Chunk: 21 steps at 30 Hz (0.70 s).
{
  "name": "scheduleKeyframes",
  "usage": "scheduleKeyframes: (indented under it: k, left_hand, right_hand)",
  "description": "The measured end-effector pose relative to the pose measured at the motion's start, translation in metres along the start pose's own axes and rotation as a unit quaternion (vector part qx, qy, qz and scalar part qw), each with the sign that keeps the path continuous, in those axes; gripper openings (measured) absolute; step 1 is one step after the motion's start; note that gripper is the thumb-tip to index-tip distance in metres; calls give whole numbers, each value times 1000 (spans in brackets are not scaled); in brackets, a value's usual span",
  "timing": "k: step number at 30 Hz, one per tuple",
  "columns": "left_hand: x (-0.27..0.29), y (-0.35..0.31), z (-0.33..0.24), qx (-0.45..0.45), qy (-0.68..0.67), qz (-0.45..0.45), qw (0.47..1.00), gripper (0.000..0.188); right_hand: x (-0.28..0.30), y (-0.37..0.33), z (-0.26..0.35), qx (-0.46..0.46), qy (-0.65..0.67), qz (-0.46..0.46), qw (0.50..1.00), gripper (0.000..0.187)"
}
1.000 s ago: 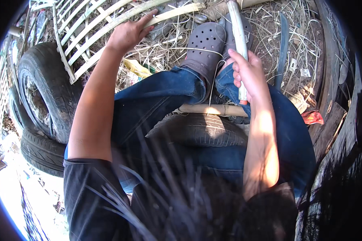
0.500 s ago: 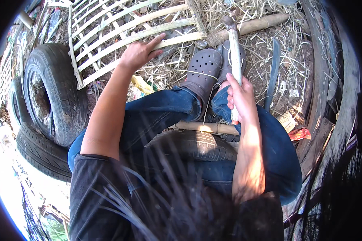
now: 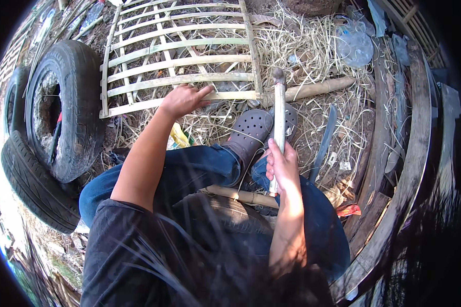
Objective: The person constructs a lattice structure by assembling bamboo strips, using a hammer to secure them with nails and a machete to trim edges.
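My right hand (image 3: pixel 284 162) is wrapped round the pale handle of a hammer (image 3: pixel 279 110). The hammer points away from me, its dark, rusty head at the far end, above my shoes. My left hand (image 3: pixel 184 100) rests at the near edge of a woven bamboo lattice panel (image 3: pixel 182 62), index finger and thumb apart, touching the lowest slats. The panel is made of curved split strips crossed by slanting ones, with upright strips at both sides. A grey clog (image 3: pixel 251 128) with holes stands just right of my left hand; a second one is partly behind the hammer.
Old tyres (image 3: pixel 82 107) stand and lie at the left. A bamboo pole (image 3: pixel 320 89) lies beyond the clogs. Right of my hand is a long dark blade (image 3: pixel 325 140) among shavings. A red wrapper (image 3: pixel 348 210) and weathered planks (image 3: pixel 417 128) lie farther right.
The view has shifted, showing more of the panel and ground ahead. My left hand's fingers are less stretched out on the slats. The hammer remains in my right hand, now more upright in the picture.
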State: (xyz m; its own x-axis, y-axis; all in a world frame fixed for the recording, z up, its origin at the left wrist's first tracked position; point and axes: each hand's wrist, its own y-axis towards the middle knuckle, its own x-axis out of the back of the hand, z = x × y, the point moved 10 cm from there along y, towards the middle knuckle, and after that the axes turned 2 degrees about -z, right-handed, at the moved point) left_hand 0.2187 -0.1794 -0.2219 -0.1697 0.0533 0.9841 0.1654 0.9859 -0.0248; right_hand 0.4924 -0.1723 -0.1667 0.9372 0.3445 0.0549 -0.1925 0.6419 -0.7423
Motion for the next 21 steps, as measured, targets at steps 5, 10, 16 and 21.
scheduleKeyframes:
  k: [5,10,16,21]
  left_hand:
    - [-5,1,0,3,6,15,1000,46]
    - [-4,1,1,25,3,37,999,46]
    - [-2,2,1,30,-2,57,998,54]
    - [-13,3,4,24,-14,45,999,59]
  right_hand:
    - [-1,1,-5,-9,-5,6,1000,23]
    - [-6,-3,-3,-14,-4,9,1000,23]
    - [-23,-12,-7,-51,64,64,995,26]
    - [-46,-15,-18,-74,118,156,978,26]
